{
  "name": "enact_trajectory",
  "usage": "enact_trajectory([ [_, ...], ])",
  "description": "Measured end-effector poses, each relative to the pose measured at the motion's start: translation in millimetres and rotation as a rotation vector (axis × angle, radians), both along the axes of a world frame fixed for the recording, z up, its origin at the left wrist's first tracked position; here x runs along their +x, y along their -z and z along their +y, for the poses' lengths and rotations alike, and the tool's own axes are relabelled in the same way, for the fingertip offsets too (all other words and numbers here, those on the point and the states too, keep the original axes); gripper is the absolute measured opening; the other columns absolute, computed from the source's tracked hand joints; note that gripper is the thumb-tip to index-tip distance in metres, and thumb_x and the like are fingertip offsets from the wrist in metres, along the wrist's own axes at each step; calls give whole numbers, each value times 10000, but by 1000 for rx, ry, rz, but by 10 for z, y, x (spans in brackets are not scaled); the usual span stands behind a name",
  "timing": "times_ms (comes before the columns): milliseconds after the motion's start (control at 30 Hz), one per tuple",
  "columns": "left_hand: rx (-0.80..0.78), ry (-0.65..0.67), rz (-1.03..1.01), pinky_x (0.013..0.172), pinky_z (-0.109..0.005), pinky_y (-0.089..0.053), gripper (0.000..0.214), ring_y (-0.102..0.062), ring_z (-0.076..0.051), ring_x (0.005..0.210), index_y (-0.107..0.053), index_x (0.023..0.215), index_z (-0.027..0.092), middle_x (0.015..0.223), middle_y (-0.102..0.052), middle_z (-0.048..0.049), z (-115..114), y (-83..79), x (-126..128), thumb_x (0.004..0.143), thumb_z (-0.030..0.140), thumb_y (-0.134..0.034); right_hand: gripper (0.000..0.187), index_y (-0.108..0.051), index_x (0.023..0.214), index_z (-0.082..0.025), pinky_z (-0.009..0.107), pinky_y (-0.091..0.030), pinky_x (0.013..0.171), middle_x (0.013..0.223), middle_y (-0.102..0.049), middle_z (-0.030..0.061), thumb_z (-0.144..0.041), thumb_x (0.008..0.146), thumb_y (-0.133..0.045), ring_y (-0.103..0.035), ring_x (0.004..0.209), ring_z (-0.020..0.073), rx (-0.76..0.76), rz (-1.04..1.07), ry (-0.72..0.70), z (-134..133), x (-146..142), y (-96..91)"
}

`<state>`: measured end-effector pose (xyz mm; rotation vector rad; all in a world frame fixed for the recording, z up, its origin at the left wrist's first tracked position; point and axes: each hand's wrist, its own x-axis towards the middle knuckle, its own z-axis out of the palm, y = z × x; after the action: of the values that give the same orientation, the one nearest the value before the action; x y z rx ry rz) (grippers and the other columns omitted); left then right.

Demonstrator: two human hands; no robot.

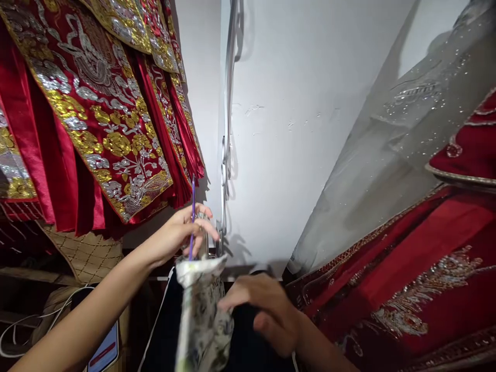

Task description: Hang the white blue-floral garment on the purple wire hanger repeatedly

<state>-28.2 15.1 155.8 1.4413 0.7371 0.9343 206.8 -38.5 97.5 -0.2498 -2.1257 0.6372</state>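
My left hand (191, 227) is raised in the middle, its thumb and curled fingers around a thin purple stick (192, 204). The stick stands nearly upright, and its lower end meets the top edge of a white patterned fabric piece (205, 310), which looks like a long pouch. This fabric hangs below my left hand, over my dark-clothed lap, and is partly smeared by motion. To its right is my right hand (267, 307), blurred, thumb and fingers apart with nothing seen between them. Its fingertips are close to the fabric's right side; contact is unclear.
Red garments (116, 134) with gold and silver embroidery hang at left. A white wall (287, 103) with a metal rod (227, 103) stands ahead. Sheer beaded fabric (387, 134) and red embroidered cloth (426, 268) fill the right. A phone (104, 349) and white cable (23, 323) lie lower left.
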Motion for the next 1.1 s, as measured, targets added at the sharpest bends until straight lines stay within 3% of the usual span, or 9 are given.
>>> enact_trajectory([
  [133, -58, 417, 305, 346, -156, -251, 222, -396, -45, 349, -502, 1126, 186, 803, -737, -67, -236, -170, -215, 912, 169, -446, 319, -619, 1241, -267, 345, -476, 939, 1229, -643, 79, -391, 974, -498, -601, 1134, 229, -193, 144, 530, 593, 176, 134],
  [233, -15, 451, 427, 360, -165, -266, 250, -383, -50, 372, -536, 1181, 177, 781, -737, -70, -268, -252, -355, 954, 231, -446, 419, -605, 1274, -271, 361, -472, 939, 1308, -592, 78, -493, 920, -575, -567, 1167, 254, -477, -3, 529, 910, 283, 269],
  [367, 143, 193, 477, 587, -214, -477, 375, -631, -148, 692, -539, 1256, 192, 849, -733, -68, -47, -145, -574, 897, 273, -611, 464, -665, 752, -158, 264, -458, 597, 706, -655, 26, -586, 901, -566, -593, 639, 163, -873, -11, 202, 1023, 359, 426],
  [467, 326, -155, 496, 662, -294, -525, 410, -658, -195, 769, -576, 1216, 208, 912, -716, -65, 102, 22, -702, 846, 347, -684, 463, -621, 656, -162, 242, -399, 467, 532, -590, -3, -588, 834, -660, -524, 467, 132, -1014, 308, 270, 1078, 382, 358],
  [600, 863, -744, 526, 942, -443, -497, 236, -627, -259, 1046, -645, 1109, 256, 1155, -661, -73, -86, 171, -596, 876, 289, -631, 397, -665, 745, -175, 286, -509, 525, 567, -650, 16, -562, 750, -754, -650, 559, 201, -958, 579, 401, 1273, 384, 6],
  [667, 1030, -800, 499, 988, -442, -464, 175, -608, -264, 1080, -655, 1047, 268, 1125, -656, -65, -266, 267, -431, 882, 232, -607, 407, -663, 764, -178, 303, -545, 567, 594, -670, 26, -571, 730, -766, -693, 639, 230, -890, 643, 448, 1357, 384, -139],
  [767, 895, -602, 529, 827, -349, -501, 243, -644, -222, 890, -611, 1153, 282, 983, -673, -42, -379, 534, -166, 927, 233, -535, 426, -648, 766, -186, 324, -568, 595, 626, -684, 38, -595, 721, -761, -715, 716, 257, -836, 667, 481, 1412, 377, -199],
  [900, 564, -379, 750, 648, -282, -443, 455, -629, -198, 693, -417, 1430, 320, 889, -676, -12, -135, 1020, 57, 975, 303, -432, 421, -642, 797, -205, 331, -581, 608, 686, -703, 45, -598, 710, -766, -723, 785, 265, -800, 717, 555, 1484, 347, -147],
  [1100, 497, -392, 766, 700, -309, -416, 269, -634, -247, 831, -546, 1174, 257, 918, -664, -47, 138, 1441, 226, 996, 380, -385, 448, -642, 847, -190, 329, -581, 628, 711, -712, 44, -592, 699, -775, -723, 801, 257, -791, 820, 616, 1649, 420, -62],
])
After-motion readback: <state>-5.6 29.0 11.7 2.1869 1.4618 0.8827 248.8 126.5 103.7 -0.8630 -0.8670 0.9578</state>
